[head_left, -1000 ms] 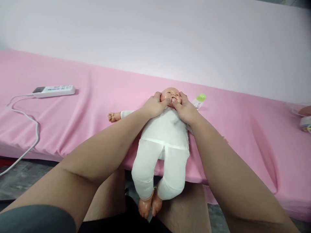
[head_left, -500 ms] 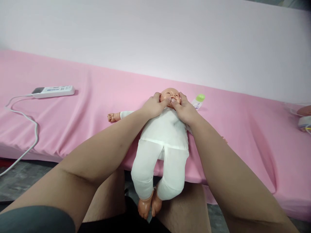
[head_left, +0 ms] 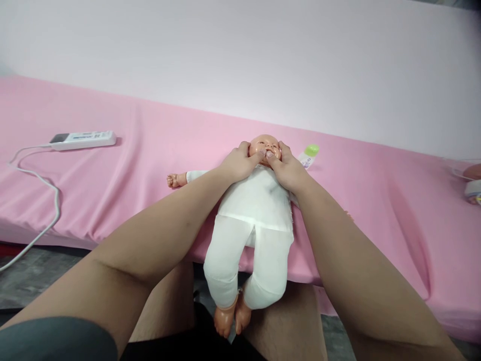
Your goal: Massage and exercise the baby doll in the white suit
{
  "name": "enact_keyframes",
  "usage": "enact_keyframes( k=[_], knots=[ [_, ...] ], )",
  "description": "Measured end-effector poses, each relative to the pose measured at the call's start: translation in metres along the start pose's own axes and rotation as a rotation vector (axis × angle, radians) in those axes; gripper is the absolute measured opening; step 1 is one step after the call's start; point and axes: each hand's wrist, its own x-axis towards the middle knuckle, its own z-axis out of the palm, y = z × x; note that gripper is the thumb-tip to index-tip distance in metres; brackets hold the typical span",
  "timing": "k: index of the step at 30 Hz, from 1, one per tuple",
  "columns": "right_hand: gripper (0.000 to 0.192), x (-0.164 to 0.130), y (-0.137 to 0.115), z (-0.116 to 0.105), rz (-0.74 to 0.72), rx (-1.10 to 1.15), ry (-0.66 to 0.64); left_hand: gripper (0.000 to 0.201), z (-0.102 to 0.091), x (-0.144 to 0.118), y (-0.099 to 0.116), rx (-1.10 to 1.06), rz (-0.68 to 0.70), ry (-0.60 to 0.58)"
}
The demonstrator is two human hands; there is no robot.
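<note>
A baby doll [head_left: 255,198] in a white cloth body suit lies on its back on a pink-covered bench, its feet hanging over the near edge. My left hand [head_left: 242,163] cups one side of the doll's head, with the thumb across the cheek by the mouth. On the other side my right hand [head_left: 287,168] holds the head the same way, and the two thumb tips are close together at the mouth. One doll hand [head_left: 176,180] sticks out past my left forearm. My right forearm hides most of the doll's other arm.
A white tube with a green cap [head_left: 311,153] lies just beyond my right hand. At the left is a white power strip [head_left: 84,140] whose cable runs over the near edge of the pink sheet [head_left: 158,130]. Partly visible items [head_left: 472,188] lie at the far right. A white wall rises behind.
</note>
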Motion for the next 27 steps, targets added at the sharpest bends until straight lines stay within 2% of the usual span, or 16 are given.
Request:
enact_keyframes(
  k=[17,27],
  knots=[
    [0.087,-0.0019,-0.0024,-0.0005,0.003,0.001,0.007,0.060,-0.0002,-0.0001,0.0001,-0.015,-0.003,-0.003],
    [0.085,0.0016,0.0044,0.0011,-0.035,0.012,0.022,0.064,0.0015,0.0011,0.0000,-0.044,-0.019,-0.001]
  ],
)
